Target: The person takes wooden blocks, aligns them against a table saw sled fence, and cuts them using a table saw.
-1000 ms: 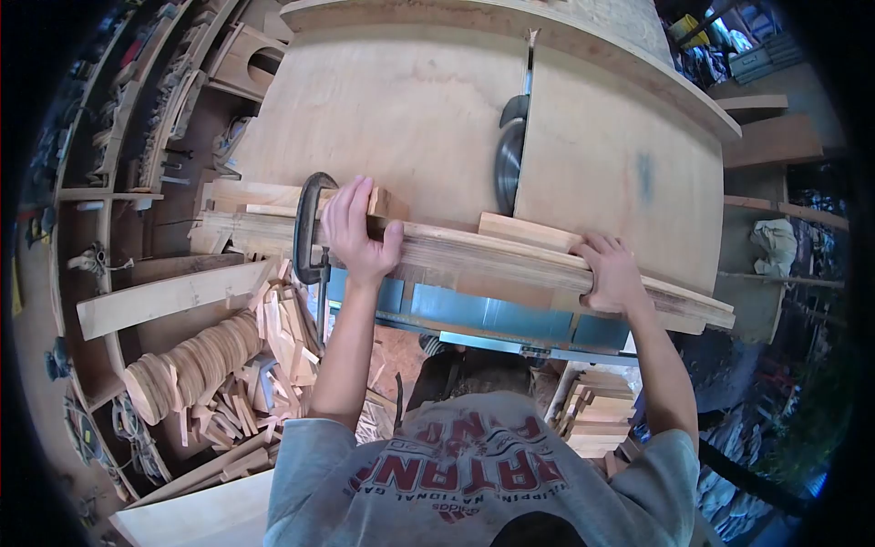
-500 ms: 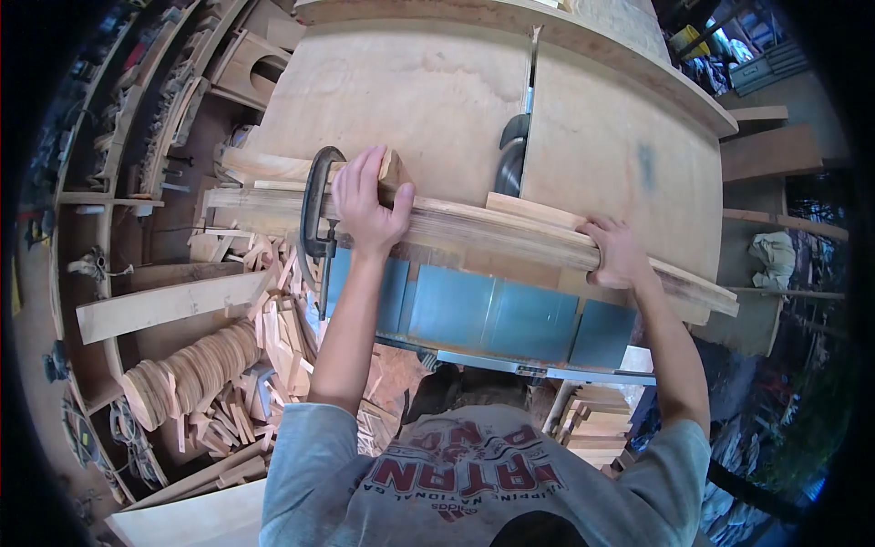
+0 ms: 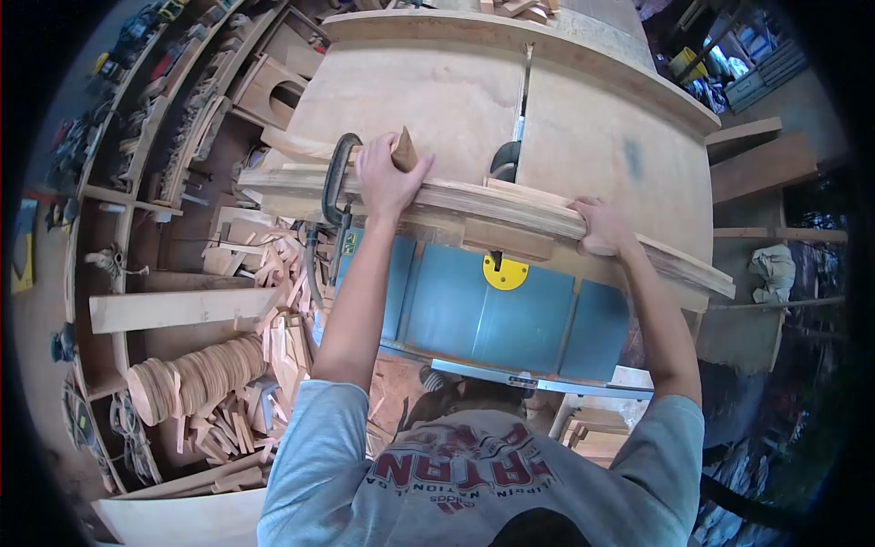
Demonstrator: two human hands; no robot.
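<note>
My left hand (image 3: 387, 182) is closed over a wooden block (image 3: 404, 151) at the near fence (image 3: 497, 210) of a plywood saw sled (image 3: 583, 137). Just left of it, a dark C-clamp (image 3: 334, 182) grips the fence. My right hand (image 3: 606, 228) is wrapped over the same fence farther right, fingertips by the end of a thin wooden strip (image 3: 533, 194) lying along its far side. Between the hands, a dark saw blade (image 3: 504, 162) rises through the sled's slot, close to the fence; its lower part is hidden.
Nearer me lies the blue saw table (image 3: 447, 305) with a yellow insert (image 3: 516, 273). Offcuts (image 3: 228, 424) and a row of round wooden discs (image 3: 196, 378) fill the left floor, beside shelves (image 3: 137, 118). Boards (image 3: 761, 169) stand at right.
The sled has slid away from me with both hands on it, uncovering the yellow insert. The near fence now covers more of the blade. The view has shifted slightly.
</note>
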